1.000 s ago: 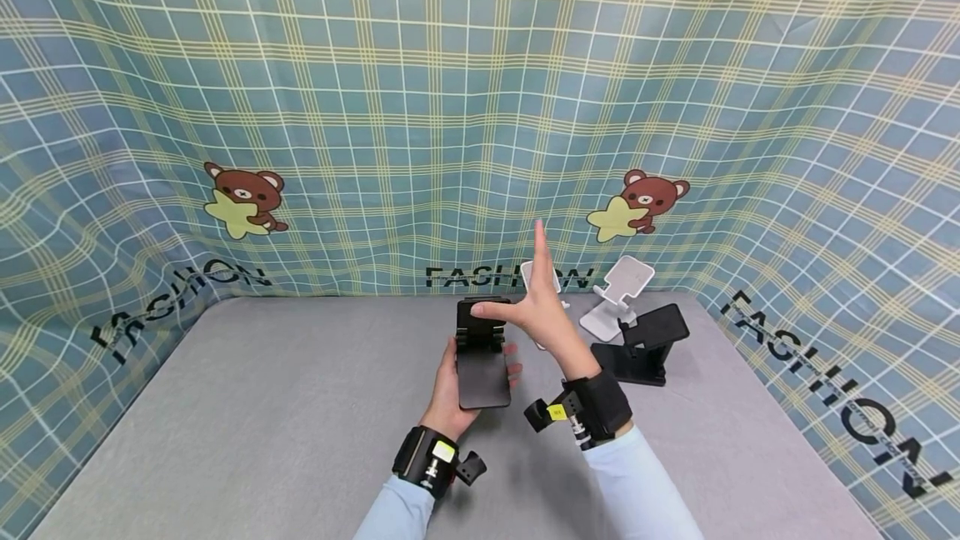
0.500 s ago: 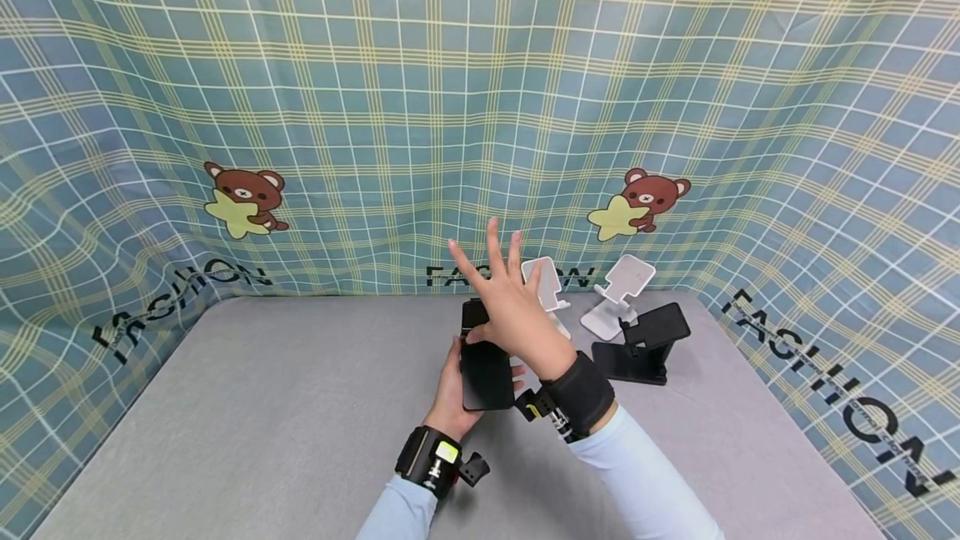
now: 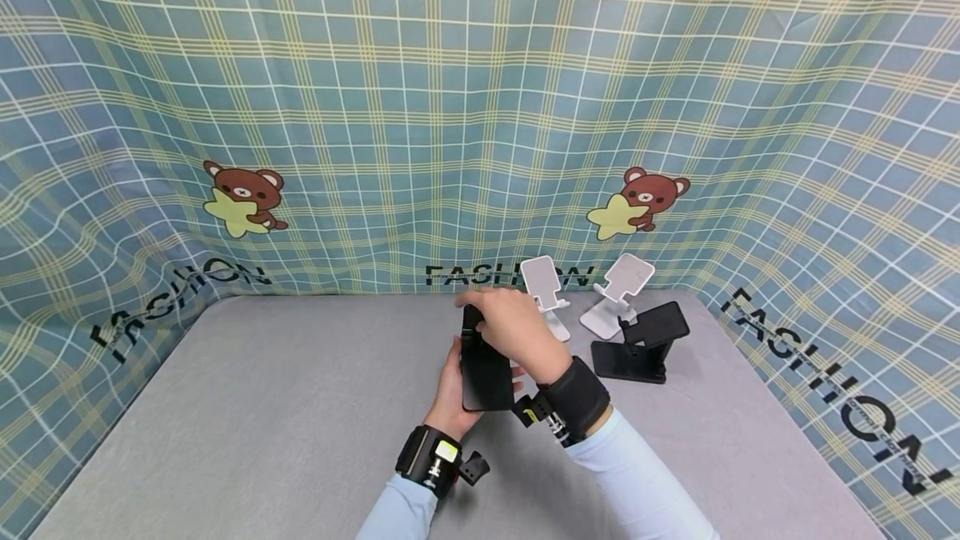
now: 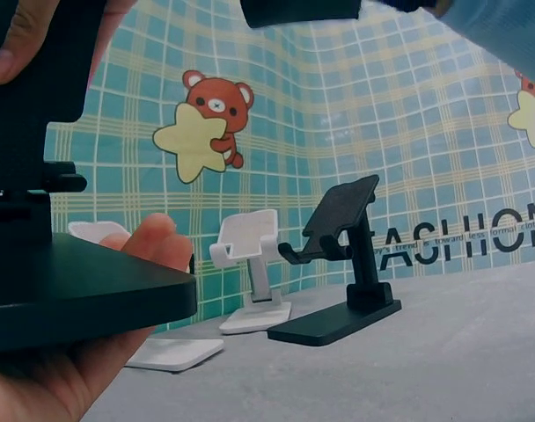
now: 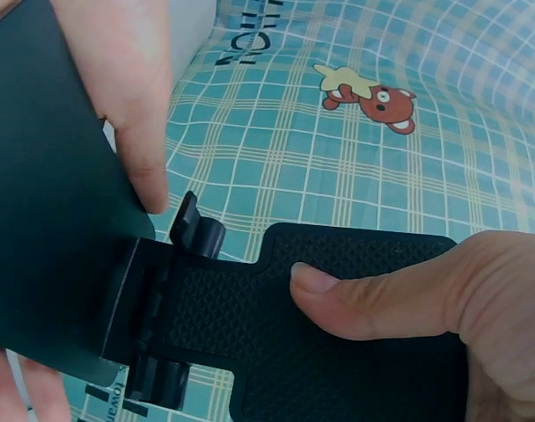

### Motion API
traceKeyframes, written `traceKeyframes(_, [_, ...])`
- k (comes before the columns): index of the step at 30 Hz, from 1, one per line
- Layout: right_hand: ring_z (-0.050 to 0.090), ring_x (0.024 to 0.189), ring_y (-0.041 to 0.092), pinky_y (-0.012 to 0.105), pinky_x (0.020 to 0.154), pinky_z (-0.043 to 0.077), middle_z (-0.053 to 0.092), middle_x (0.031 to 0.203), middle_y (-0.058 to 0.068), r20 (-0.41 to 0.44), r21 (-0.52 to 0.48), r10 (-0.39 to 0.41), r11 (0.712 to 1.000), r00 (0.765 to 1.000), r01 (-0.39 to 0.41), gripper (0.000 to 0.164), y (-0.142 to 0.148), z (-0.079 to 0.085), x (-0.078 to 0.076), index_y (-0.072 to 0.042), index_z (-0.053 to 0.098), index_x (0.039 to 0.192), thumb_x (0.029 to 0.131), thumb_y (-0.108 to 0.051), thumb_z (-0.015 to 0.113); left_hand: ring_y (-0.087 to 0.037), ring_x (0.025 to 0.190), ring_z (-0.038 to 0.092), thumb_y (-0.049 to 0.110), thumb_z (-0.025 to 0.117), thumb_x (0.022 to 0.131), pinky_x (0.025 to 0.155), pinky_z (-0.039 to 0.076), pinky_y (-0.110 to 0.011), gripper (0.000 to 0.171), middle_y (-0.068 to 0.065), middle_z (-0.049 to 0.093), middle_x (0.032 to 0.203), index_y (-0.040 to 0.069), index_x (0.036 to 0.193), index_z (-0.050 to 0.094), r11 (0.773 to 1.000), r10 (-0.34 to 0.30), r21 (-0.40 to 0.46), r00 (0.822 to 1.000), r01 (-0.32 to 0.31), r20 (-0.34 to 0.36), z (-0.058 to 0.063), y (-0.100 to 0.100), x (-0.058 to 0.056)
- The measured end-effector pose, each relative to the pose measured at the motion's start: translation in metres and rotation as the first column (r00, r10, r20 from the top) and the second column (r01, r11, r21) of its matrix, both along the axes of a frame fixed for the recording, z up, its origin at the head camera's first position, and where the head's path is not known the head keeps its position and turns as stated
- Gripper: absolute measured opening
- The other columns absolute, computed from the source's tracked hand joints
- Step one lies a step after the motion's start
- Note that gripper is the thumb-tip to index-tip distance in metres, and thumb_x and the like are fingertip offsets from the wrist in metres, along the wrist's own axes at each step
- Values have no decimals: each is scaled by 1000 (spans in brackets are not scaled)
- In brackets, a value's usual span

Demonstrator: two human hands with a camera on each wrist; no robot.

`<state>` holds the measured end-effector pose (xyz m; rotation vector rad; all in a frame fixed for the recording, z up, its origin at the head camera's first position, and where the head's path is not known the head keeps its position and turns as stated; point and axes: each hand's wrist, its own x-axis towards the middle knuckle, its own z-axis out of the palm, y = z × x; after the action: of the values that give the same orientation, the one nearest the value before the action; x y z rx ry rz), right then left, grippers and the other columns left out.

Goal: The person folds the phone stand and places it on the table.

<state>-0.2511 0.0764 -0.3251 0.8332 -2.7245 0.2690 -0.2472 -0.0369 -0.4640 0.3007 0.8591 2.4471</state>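
Note:
A black folding phone stand (image 3: 487, 382) is held up over the table by both hands. My left hand (image 3: 448, 394) grips its flat base from below, with fingers along the far side. The right hand (image 3: 517, 327) pinches the upper plate (image 5: 338, 369); in the right wrist view the thumb lies across its textured face, and the fingers behind are hidden. Two small hooked lips (image 5: 197, 230) show near the hinge between plate and base. In the left wrist view, the base (image 4: 91, 286) rests in the left palm and the plate stands up from it.
To the right stand another black phone stand (image 3: 656, 327) and two white ones, one (image 3: 628, 277) behind it and one (image 3: 542, 277) nearer the middle. The grey table (image 3: 262, 407) ends at a checked cloth (image 3: 480, 107) with printed bears.
My right hand, raised with spread fingers before, has come down to the left and closed on the stand's upper plate. The left hand keeps its grip, having shifted slightly right.

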Motion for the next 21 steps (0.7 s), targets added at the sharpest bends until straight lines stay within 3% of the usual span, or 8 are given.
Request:
traceKeyframes(2, [59,69,19,25,50,37,69,100,1,-36,-7,9,1000,999,-9,37,-1,-2,1,-23,68,110,83,2,63,-29,111,61,60,10,99,103,40,-54,64,1,60,124,23,142,38,1000,-1,12,1000,1,-5,-1,-1,0])
traceKeyframes(7, [60,67,19,30,52,44,66,87,-1,-142,-3,26,1000,990,-27,25,-3,-8,4,-21,67,98,82,-1,67,-22,108,61,61,11,98,102,40,-54,62,3,63,120,26,130,53,998,3,55,1000,-3,12,-2,-3,1])
traceKeyframes(12, [59,66,20,31,49,44,64,84,-1,-237,-7,27,1000,971,-29,24,-6,-16,8,-19,67,94,80,0,68,-13,101,63,62,17,97,91,49,-45,60,6,66,112,27,119,60,998,38,45,998,-41,53,1,-5,2])
traceKeyframes(14, [59,66,19,31,48,44,64,84,-2,-281,-9,25,1000,959,-29,25,-7,-20,9,-19,67,93,79,1,68,-10,97,64,62,17,97,86,52,-36,60,7,67,108,26,115,62,998,54,31,996,-57,77,3,-6,3])
traceKeyframes(18, [59,67,18,30,46,46,65,85,-3,-351,-9,20,1000,936,-24,25,-9,-31,13,-19,68,93,77,1,68,-4,91,64,61,18,98,79,51,-22,60,10,68,100,25,107,65,997,67,22,992,-70,111,4,-7,3])
traceKeyframes(21, [59,69,16,29,48,48,64,86,-4,-379,-7,17,1000,925,-22,24,-10,-39,16,-19,67,94,79,0,67,-3,88,63,61,18,98,76,49,-20,60,11,68,97,25,104,66,997,71,23,991,-74,115,4,-8,1])
